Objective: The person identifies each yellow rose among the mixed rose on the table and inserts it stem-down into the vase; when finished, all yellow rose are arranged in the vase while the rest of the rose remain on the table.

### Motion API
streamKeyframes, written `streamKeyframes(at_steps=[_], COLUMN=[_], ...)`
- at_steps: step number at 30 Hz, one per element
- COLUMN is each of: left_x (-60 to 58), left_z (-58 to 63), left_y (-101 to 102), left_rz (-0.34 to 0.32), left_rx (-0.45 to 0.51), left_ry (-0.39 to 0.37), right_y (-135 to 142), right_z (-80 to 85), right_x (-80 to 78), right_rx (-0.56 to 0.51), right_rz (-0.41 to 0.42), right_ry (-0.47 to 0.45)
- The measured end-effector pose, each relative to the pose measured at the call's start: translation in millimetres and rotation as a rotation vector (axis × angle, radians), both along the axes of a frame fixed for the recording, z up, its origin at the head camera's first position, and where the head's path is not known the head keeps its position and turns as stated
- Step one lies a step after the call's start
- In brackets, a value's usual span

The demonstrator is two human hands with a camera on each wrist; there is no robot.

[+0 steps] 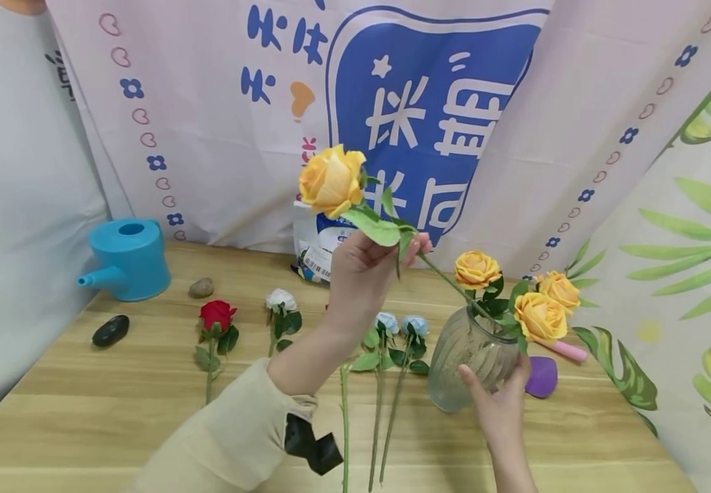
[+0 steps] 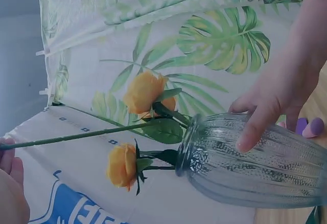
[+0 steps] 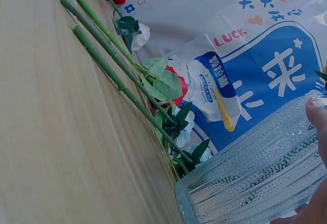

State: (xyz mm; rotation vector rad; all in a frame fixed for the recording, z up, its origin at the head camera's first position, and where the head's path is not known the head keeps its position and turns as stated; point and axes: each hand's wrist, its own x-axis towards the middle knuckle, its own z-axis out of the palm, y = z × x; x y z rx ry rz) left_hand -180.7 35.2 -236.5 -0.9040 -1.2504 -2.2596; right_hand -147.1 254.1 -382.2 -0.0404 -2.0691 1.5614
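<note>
My left hand (image 1: 364, 274) pinches the stem of a yellow rose (image 1: 332, 181), its bloom raised above the table. The stem slants down right to the mouth of a ribbed clear glass vase (image 1: 462, 376); leaves hide its lower end. My right hand (image 1: 503, 404) grips the vase's side, thumb in front, the other fingers partly hidden behind the glass. Several yellow roses stand in the vase, one yellow rose (image 1: 477, 270) at the left of the mouth and another yellow rose (image 1: 541, 316) at the right. In the left wrist view the right thumb presses the glass vase (image 2: 255, 168).
On the table lie a red rose (image 1: 217, 315), a white rose (image 1: 281, 300), and light blue roses (image 1: 415, 326). A blue watering can (image 1: 130, 263), stones (image 1: 111, 331) and a white-and-blue packet (image 3: 217, 86) sit farther back. A purple object (image 1: 541, 376) lies right of the vase.
</note>
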Motion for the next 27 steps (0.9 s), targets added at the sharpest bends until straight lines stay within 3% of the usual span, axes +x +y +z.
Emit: streamKeyframes(at_steps=[6,11,14,21,27], left_x=[-13.4,-21.1,-23.3,-29.4,-37.0], left_z=[-6.6,-20.3,-28.3,-41.4,-50.6], left_y=[16.5,34.0,47.4,74.1,89.6], left_rz=[0.043,-0.010,-0.021,0.081,0.121], left_rx=[-0.044,-0.076,-0.138,-0.379,-0.461], left_ry=[0.049,0.040,0.006,-0.148,-0.223], right_y=[-1.1,0.1,1.0,0.8,2.3], right_z=[1.2,2.0,1.9,1.2,0.0], right_x=[0.7,0.3,-0.4,-0.8,-0.9], right_rx=[0.010,-0.002,0.000,0.033,0.049], right_rz=[0.013,0.025,0.025,0.009,-0.022], right_ry=[0.002,-0.003,-0.002,0.019,-0.032])
